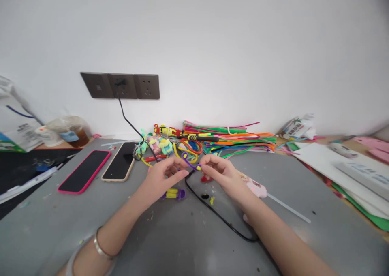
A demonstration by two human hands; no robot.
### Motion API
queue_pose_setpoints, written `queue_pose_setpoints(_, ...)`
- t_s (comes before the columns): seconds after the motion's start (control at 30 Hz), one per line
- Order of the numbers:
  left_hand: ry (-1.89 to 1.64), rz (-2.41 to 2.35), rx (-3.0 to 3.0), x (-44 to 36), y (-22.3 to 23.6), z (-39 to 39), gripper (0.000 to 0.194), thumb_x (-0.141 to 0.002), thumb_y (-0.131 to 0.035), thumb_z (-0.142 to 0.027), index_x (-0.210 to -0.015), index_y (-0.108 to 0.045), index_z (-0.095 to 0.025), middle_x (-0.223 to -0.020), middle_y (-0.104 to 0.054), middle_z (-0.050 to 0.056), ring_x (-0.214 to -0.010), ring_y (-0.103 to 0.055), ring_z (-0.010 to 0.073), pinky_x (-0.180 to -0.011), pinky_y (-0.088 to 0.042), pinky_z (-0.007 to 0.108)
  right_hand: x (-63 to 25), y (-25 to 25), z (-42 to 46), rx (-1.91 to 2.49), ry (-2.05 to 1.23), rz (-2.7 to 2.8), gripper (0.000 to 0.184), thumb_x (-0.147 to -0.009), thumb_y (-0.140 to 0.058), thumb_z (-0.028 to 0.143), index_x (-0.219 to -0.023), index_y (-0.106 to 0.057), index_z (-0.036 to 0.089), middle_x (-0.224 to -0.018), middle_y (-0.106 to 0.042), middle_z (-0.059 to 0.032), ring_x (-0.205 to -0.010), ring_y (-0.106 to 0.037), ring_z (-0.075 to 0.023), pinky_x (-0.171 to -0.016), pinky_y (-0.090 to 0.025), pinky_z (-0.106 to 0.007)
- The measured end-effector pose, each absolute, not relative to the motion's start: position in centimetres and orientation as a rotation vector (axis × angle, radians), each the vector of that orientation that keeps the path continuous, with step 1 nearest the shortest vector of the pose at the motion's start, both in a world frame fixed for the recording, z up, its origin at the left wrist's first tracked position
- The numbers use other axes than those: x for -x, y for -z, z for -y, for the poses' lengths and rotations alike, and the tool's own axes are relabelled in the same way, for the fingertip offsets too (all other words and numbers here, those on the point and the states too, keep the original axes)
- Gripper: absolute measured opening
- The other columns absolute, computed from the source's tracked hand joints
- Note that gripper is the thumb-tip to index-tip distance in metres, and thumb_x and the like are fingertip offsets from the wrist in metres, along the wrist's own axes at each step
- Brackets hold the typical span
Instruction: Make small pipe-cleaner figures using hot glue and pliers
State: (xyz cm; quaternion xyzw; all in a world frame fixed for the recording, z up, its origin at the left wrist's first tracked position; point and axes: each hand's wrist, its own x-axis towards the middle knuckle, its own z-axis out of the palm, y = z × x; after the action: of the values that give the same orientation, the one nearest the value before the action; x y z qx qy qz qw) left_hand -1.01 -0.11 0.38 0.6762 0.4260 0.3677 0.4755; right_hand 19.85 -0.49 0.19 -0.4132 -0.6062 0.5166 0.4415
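Observation:
Between my two hands is a thin purple pipe cleaner (191,162) with a curled end and a yellow bit at its other end. My right hand (223,174) pinches it at the yellow bit. Close to its left side, my left hand (165,178) has curled fingers, with the thumb apart from the index finger; some fingertips are hidden. Below the left hand lies a purple and yellow pipe-cleaner piece (174,193). Partly behind my right forearm lies a pink glue gun (257,188) with a translucent glue stick (288,207) sticking out.
Bundled pipe cleaners (240,140) and small pipe-cleaner figures (161,143) lie along the wall. A black cable (212,211) crosses the grey table. At left are a pink-edged phone (84,172), another phone (120,162) and a drink cup (75,136); papers (328,162) lie right.

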Motion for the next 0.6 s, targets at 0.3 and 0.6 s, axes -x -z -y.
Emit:
queue_pose_setpoints(0.3, -0.29, -0.999, -2.099, 4.5, -1.2, -1.1, 0.035, -0.067, -0.082, -0.046, -0.085, -0.066, -0.021, -0.084, -0.065, -0.001, -0.077, -0.054, 0.0173, -0.067, -0.038, 0.025, -20.0, 0.1, 0.3, 1.05, -1.266, 1.451, 0.04, -0.078, -0.069, 0.057, -0.076, -0.057, 0.019, -0.065, -0.044, 0.005, -0.056, -0.035, -0.0098, -0.051, -0.029, -0.024)
queue_pose_setpoints(0.6, -0.067, -1.059, -2.17, 5.7, -0.6, -1.5, 0.024, -0.068, -0.078, -0.031, -0.088, -0.068, -0.023, -0.087, -0.064, 0.0, -0.081, -0.056, 0.0206, -0.067, -0.036, 0.025, -21.2, -0.2, 1.5, 1.198, -1.326, 1.741, 0.032, -0.084, -0.065, 0.049, -0.075, -0.059, 0.019, -0.064, -0.048, 0.0038, -0.056, -0.039, -0.0102, -0.051, -0.03, -0.023)
